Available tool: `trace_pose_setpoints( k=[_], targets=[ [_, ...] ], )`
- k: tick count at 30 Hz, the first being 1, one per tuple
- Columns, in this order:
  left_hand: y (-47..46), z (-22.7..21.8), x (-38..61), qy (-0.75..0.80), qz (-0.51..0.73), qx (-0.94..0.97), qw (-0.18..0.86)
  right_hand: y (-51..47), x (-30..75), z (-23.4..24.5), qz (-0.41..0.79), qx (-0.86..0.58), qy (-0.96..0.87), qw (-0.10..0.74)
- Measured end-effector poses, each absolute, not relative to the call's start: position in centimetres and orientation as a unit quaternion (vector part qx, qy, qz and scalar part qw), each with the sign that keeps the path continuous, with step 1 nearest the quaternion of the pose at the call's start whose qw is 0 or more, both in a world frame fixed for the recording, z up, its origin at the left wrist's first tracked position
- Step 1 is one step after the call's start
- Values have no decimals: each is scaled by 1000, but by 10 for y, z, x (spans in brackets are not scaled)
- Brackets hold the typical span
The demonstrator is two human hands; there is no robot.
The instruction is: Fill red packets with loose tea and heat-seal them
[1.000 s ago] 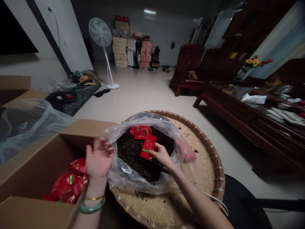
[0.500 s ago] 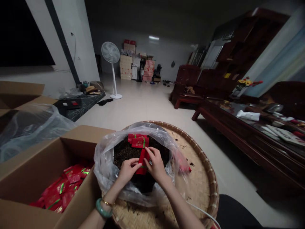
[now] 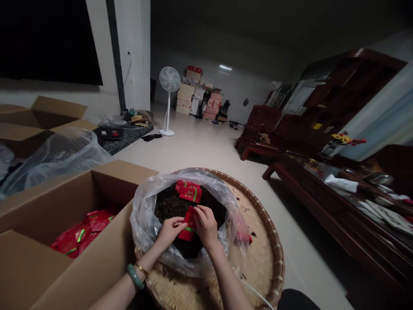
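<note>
Two hands (image 3: 189,226) on red packet (image 3: 188,224)

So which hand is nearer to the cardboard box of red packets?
Left. The left hand is on the box's side of the red packet that both hands hold over the plastic bag; the right hand is on the far side from the cardboard box.

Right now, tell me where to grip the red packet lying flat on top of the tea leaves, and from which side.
Take the red packet by its near long edge, from above on the person's side. It lies flat on the loose tea leaves, so pinch thumb over, fingers under. Far side: another packet and the plastic bag wall crowd it. Both hands, left hand and right hand, hold another packet.
</note>
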State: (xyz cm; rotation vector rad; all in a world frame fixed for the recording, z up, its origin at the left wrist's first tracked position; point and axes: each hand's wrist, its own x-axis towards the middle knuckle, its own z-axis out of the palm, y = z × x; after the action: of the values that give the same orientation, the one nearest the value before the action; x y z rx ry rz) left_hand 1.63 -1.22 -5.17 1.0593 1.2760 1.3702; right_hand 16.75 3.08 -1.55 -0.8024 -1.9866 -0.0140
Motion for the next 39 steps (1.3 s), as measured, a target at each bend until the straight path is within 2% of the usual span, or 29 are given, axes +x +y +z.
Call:
trace_pose_setpoints(
  k=[6,9,12,15,18,21,25,30,36,39],
  targets=[
    [-15,-54,16,532,569,434,453,27,164,-14,0,-351,-816,460],
    [-16,-53,16,538,577,435,434,26,167,-11,61,-342,-815,464],
    [-16,-51,15,544,593,412,427,25,171,-7,197,-380,-764,483],
    [-16,-47,15,526,617,340,477,25,171,-5,372,-406,-681,482],
    [-19,-43,15,478,646,271,530,24,165,-5,515,-378,-622,453],
    [-21,-41,14,443,639,264,570,24,160,-7,588,-363,-601,401],
    [-22,-42,10,435,603,289,603,24,157,-11,611,-396,-588,353],
    [-21,-44,6,455,586,336,580,25,159,-17,659,-378,-577,302],
    [-18,-42,3,460,594,320,577,26,167,-11,628,-396,-614,267],
    [-20,-40,-6,497,627,301,519,26,169,0,633,-405,-610,250]
  ],
)
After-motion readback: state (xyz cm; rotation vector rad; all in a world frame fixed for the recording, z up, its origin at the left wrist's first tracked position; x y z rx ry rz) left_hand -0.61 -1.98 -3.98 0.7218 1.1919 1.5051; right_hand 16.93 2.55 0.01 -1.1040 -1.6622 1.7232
